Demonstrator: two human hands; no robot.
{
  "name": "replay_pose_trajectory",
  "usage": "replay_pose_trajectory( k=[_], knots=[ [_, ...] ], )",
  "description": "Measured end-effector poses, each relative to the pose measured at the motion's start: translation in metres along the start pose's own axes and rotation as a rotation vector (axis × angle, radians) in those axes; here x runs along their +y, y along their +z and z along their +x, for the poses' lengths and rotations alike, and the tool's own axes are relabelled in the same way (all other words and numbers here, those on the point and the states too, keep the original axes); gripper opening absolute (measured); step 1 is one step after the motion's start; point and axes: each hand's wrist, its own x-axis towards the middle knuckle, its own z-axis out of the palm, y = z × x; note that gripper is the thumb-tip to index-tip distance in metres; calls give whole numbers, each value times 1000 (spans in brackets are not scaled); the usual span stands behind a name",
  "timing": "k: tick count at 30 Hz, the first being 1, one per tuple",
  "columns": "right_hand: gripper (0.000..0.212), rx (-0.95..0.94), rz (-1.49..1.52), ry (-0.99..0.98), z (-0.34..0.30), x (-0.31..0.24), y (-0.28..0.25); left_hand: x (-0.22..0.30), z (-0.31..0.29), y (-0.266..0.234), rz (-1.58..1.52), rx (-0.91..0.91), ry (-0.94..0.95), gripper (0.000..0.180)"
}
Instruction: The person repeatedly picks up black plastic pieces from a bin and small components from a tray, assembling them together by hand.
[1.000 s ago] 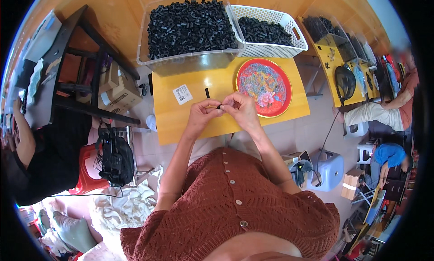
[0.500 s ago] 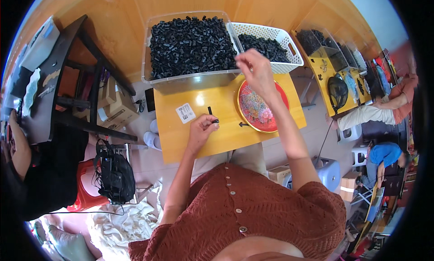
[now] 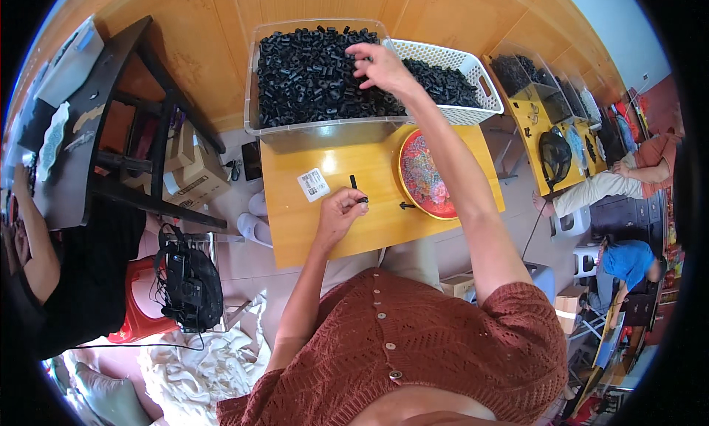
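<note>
The left hand (image 3: 340,213) pinches a small black part (image 3: 362,200) between thumb and fingers, above the yellow table (image 3: 303,234). This part looks short and dark; its finer shape is too small to tell. The right hand (image 3: 380,70), with fingers loosely spread, is over the clear box (image 3: 332,123) of short black pieces (image 3: 303,79); whether it touches them, I cannot tell.

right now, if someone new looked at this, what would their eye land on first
Probably the big clear bin of small black pieces at the back of the yellow table, with the right hand over it. Next, the round red tray, brightly patterned, toward the table's right. Nearer, the left hand pinches a black part.
</note>
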Motion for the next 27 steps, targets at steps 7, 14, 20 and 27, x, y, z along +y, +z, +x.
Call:
replay_pose_trajectory(
  k=[7, 14, 20, 27],
  knots=[
    [22, 118, -162, -20, -16, 10, -43, 0, 1, 0, 14, -4, -6, 15],
    [15, 32, -569, -234, -25, 32, -34, 5, 0, 1, 15, -11, -22, 17],
    [16, -44, -849, -346, -18, 47, -8, 3, 1, 0, -10, -10, -34, 17],
    [12, -50, -1060, -334, -9, 45, 3, 8, -1, 3, 12, 3, -34, 16]
  ],
)
